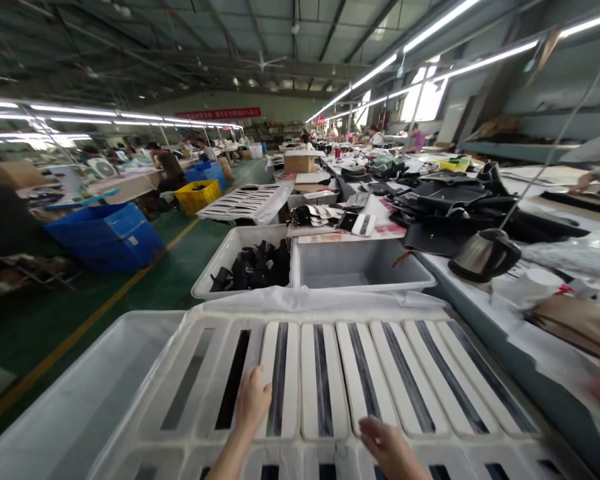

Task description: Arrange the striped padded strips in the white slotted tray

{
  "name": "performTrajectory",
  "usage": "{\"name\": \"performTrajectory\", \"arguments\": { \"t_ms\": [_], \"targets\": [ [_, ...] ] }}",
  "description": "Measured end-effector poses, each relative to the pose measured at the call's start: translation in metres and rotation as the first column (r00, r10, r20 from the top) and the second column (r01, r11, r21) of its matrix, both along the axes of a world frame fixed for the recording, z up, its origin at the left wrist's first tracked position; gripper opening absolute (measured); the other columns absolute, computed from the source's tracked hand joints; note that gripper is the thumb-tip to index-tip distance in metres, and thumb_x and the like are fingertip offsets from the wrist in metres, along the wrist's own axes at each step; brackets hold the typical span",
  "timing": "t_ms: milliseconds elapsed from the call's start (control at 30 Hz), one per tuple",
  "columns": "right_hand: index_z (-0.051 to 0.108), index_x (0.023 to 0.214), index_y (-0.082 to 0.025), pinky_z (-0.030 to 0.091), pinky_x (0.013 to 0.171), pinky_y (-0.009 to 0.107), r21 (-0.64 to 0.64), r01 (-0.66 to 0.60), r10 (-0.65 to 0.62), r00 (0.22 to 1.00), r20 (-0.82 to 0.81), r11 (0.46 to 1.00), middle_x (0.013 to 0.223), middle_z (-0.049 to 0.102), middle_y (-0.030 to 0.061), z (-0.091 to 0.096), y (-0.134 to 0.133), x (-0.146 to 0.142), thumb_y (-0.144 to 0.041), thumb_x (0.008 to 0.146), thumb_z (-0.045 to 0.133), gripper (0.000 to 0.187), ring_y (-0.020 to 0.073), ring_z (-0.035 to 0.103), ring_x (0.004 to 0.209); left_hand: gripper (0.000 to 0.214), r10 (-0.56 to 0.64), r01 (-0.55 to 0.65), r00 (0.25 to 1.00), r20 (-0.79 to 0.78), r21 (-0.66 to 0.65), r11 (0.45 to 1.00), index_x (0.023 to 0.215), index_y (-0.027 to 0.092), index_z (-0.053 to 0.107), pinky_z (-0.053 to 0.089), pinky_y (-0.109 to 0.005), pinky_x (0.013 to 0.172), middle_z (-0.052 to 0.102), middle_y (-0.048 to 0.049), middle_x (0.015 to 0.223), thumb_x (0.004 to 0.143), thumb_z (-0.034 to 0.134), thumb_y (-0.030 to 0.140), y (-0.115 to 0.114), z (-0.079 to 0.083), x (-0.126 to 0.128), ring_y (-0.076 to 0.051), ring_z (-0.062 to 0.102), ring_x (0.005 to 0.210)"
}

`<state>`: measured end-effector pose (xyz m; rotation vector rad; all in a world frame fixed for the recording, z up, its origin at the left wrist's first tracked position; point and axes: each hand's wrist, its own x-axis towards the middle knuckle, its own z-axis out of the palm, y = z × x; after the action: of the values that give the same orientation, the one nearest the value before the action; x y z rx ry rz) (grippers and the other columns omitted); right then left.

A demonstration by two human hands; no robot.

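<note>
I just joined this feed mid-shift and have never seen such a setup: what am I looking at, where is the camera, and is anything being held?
There is no machine here, only a person's two bare hands, filmed by a camera on their head looking forward and down. The left hand rests flat on a white strip with a dark centre, one of a row laid side by side on a white tray. The right hand hovers open over the row, holding nothing. Beyond stand a grey bin and a bin of black parts.
</note>
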<state>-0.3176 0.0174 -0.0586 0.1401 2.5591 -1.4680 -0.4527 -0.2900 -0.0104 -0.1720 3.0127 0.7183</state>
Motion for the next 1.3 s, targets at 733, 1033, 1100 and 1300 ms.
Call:
{"name": "performTrajectory", "arguments": {
  "t_ms": [733, 1033, 1100, 1300],
  "targets": [
    [0.056, 0.119, -0.013, 0.036, 0.103, 0.051, 0.383, 0.232, -0.305, 0.942, 0.142, 0.894, 0.13, 0.052, 0.0148, -0.028, -0.06, -0.28, -0.03, 0.083, 0.068, 0.042, 0.032, 0.042, 0.126, 0.039, 0.139, -0.149, 0.97, 0.201, 0.035, 0.988, 0.109, 0.014, 0.056, 0.045, -0.039, 0.086, 0.066, -0.0191, 0.112, 0.081, 0.057, 0.04, -0.013, -0.039, -0.108, -0.033, 0.061, 0.109],
    [0.061, 0.079, -0.015, 0.054, 0.063, 0.033, -0.391, 0.302, -0.154, 0.918, 0.365, 0.87, 0.071, 0.066, 0.0058, -0.027, -0.041, -0.237, -0.046, 0.07, 0.076, 0.035, 0.0214, 0.065, 0.068, 0.028, -0.008, -0.145, 0.953, 0.304, 0.475, 0.868, 0.101, 0.016, 0.061, 0.052, -0.034, 0.082, 0.074, -0.012, 0.099, 0.079, 0.059, 0.033, -0.027, -0.049, -0.076, -0.027, 0.069, 0.095],
    [0.06, 0.077, -0.017, 0.057, 0.067, 0.035, -0.528, 0.318, -0.1, 0.911, 0.4, 0.788, 0.073, 0.068, 0.0084, -0.035, -0.047, -0.208, -0.045, 0.065, 0.078, 0.036, 0.0243, 0.068, 0.072, 0.032, -0.088, -0.15, 0.935, 0.344, 0.609, 0.779, 0.094, 0.016, 0.065, 0.054, -0.035, 0.078, 0.075, -0.0102, 0.092, 0.075, 0.065, 0.042, -0.036, -0.048, -0.063, -0.027, 0.071, 0.089],
    [0.063, 0.083, -0.017, 0.056, 0.081, 0.039, -0.734, 0.333, -0.019, 0.916, 0.401, 0.592, 0.084, 0.072, 0.0128, -0.045, -0.048, -0.153, -0.054, 0.07, 0.074, 0.042, 0.0279, 0.07, 0.086, 0.047, -0.381, -0.335, 0.812, 0.443, 0.887, 0.316, 0.098, 0.016, 0.07, 0.053, -0.038, 0.084, 0.075, -0.0091, 0.089, 0.066, 0.079, 0.05, -0.061, -0.028, -0.043, -0.029, 0.07, 0.093]
  ]
}}
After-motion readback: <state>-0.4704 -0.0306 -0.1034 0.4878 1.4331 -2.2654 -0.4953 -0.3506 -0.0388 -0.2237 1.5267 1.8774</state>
